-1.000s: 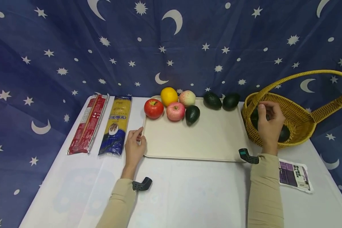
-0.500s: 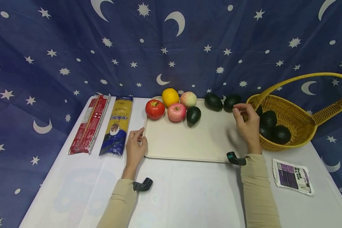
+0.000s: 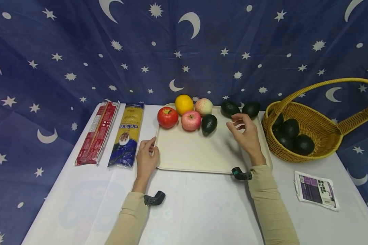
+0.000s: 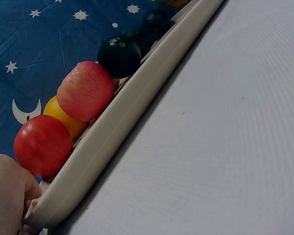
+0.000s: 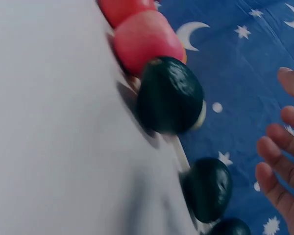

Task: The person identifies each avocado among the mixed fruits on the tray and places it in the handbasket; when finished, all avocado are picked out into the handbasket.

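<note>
My left hand (image 3: pixel 146 161) grips the left edge of a cream tray (image 3: pixel 190 153), its thumb at the rim in the left wrist view. On the tray sit a red tomato-like fruit (image 3: pixel 167 117), an orange (image 3: pixel 184 104), a pink apple (image 3: pixel 191 120), a pale peach (image 3: pixel 203 107) and an avocado (image 3: pixel 209 124). Two more avocados, one (image 3: pixel 230 109) left of the other (image 3: pixel 250 109), lie at the back right. Over the tray's right part hovers my right hand (image 3: pixel 247 136), fingers spread and holding nothing, right of the front avocado (image 5: pixel 170 95).
A yellow wicker basket (image 3: pixel 328 131) with a tall handle stands right of the tray, several avocados (image 3: pixel 303 144) inside. A white and purple packet (image 3: pixel 316 190) lies in front of it. Red (image 3: pixel 98 132) and yellow-blue (image 3: pixel 126 135) pasta packs lie left. A starry cloth hangs behind.
My right hand has left the basket and moved left over the tray, its fingers spreading apart. The avocados in the basket have come into view. My left hand stays at the tray edge.
</note>
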`<act>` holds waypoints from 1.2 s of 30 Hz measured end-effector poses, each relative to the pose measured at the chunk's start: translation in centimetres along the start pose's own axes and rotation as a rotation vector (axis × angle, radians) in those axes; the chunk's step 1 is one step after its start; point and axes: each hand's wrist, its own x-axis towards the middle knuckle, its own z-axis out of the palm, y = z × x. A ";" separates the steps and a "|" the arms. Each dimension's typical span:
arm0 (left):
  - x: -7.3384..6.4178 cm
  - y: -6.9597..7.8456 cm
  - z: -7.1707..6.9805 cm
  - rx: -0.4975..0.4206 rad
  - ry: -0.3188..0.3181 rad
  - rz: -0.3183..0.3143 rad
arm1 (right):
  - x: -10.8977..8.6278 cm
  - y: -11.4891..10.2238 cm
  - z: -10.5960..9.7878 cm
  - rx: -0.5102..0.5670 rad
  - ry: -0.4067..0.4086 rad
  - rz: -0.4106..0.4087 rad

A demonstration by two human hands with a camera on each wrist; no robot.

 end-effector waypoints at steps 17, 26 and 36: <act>-0.1 0.3 0.0 0.007 -0.016 -0.002 | -0.6 0.0 5.1 -0.124 -0.248 0.217; 0.0 0.3 0.2 0.002 -0.023 -0.013 | -0.3 0.4 6.0 -0.154 -0.292 0.246; -0.1 0.2 0.1 0.015 0.033 0.034 | 0.1 1.0 5.7 -0.061 -0.310 0.217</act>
